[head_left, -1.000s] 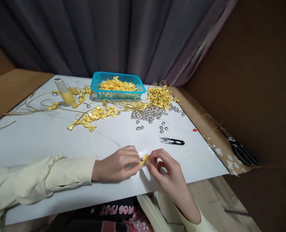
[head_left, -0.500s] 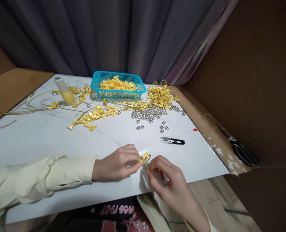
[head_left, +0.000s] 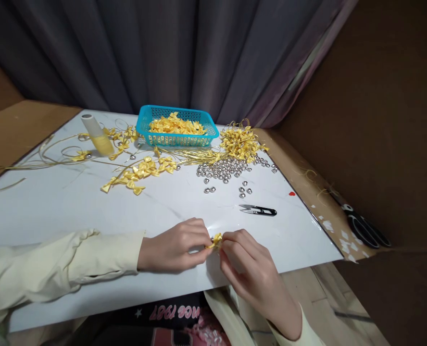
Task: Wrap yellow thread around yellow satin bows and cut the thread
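The glossy yellow ribbon bow (head_left: 217, 239), nearer me than the thread snips (head_left: 266, 211), is pinched by my left hand (head_left: 180, 244); my right hand (head_left: 250, 269) curls beside it, grip unclear.

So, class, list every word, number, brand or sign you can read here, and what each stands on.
"nce 1987": pink lettering, upside down, on dark clothing below the table's edge; the word's start doesn't show.
No words: pale star on the same clothing; red mark, seemingly heart-shaped, near the table's right edge.
Bottle, scissors: no text readable.
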Tool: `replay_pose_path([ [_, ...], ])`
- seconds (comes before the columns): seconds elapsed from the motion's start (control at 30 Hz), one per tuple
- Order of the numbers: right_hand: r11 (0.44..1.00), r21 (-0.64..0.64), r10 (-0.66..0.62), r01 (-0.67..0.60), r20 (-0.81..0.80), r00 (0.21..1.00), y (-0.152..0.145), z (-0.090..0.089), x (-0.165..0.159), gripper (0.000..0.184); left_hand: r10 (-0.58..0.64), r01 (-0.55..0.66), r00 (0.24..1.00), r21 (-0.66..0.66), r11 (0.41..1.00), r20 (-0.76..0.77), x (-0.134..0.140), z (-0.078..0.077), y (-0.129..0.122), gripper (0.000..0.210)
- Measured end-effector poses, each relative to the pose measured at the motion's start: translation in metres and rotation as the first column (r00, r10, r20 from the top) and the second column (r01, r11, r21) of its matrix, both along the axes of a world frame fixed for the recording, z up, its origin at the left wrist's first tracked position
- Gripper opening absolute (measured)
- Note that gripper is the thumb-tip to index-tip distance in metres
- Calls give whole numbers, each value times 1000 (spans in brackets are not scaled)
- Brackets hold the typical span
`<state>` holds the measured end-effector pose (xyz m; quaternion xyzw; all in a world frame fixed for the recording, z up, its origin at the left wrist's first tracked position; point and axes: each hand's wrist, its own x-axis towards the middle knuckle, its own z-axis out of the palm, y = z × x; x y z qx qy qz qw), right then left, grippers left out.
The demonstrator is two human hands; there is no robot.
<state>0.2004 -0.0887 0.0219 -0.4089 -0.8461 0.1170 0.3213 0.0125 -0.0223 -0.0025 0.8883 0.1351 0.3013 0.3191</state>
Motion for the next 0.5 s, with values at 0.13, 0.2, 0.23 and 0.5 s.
replay_pose_path([
  [0.13, 999, -43, -2, 0, -37, 999, 3, -2, 3, 17, -6, 6, 1000, 0, 1000, -8, 0, -2, 1, 20],
  [0.2, 997, -78, -3, -4, -88, 996, 4, -2, 4, 17, -4, 4, 1000, -2, 1000, -11, 0, -2, 1, 19],
  [0.23, 995, -98, -5, -6, -114, 993, 5, -2, 5, 16, -5, 5, 1000, -2, 1000, -12, 0, -2, 1, 19],
  [0.5, 958, -286, -71, 6, -215, 974, 8, 3, 6, 12, -47, 48, 999, 15, 999, -13, 0, 1, 1, 19],
])
